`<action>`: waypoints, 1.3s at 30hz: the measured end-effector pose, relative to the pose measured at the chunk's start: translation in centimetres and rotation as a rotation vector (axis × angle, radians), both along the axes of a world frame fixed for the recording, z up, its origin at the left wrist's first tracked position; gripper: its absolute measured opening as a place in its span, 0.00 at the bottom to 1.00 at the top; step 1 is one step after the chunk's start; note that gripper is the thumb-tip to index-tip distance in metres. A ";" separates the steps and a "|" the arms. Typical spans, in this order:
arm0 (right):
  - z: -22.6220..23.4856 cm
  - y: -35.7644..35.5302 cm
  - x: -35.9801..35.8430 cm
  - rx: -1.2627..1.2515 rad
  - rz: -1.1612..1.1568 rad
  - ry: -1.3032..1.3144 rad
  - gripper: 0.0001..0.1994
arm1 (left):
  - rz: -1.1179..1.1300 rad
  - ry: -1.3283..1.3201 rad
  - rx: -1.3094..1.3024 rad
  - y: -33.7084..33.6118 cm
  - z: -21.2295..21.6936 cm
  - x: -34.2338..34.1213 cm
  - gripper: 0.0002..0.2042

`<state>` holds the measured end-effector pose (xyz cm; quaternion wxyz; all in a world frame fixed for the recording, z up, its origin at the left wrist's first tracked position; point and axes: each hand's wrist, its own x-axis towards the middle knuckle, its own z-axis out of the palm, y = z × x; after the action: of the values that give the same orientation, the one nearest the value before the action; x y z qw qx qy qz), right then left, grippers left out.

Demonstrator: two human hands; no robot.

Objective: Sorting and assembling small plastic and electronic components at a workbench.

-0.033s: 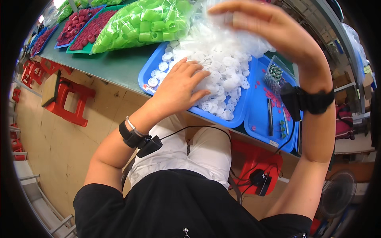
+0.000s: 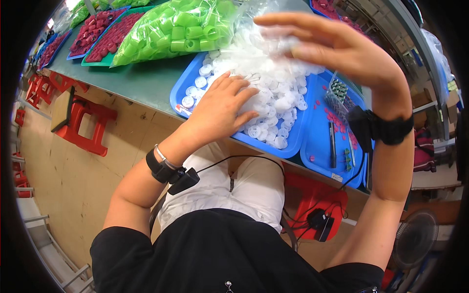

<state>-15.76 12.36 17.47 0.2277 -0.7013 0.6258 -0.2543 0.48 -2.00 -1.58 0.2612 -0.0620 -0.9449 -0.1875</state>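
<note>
Though loose, discs [image 2: 282,104] beneath left hand [image 2: 220,108]

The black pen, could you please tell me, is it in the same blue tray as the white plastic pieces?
No, the black pen lies in the blue tray right of the white plastic pieces.

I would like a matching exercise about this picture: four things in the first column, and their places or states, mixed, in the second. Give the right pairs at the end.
Column 1
1. Left hand
2. Right hand
3. Black pen
4. Clear plastic bag

Column 2
A. Lying in the blue tray with small pink pieces
B. Filled with green ring-shaped pieces
C. Palm down, fingers on the pile of white plastic pieces
D. Blurred, over the far part of the white pile

Pairs: 1-C, 2-D, 3-A, 4-B
</note>
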 end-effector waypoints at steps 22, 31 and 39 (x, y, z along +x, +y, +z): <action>-11.3 8.2 -31.0 -0.312 -1.514 -0.836 0.23 | 0.007 -0.132 0.024 0.4 2.0 -0.3 0.22; -10.0 4.8 -29.8 -0.373 -1.020 -0.665 0.07 | -0.013 -0.091 0.036 0.4 1.9 -0.6 0.23; 1.3 1.7 -23.2 -0.713 -0.791 -0.552 0.13 | 0.015 -0.064 0.003 0.2 1.3 0.2 0.21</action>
<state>-38.96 14.08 18.75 0.0208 -0.3565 0.6332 -0.6867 0.67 -1.84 -0.28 0.2322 -0.0483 -0.9529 -0.1889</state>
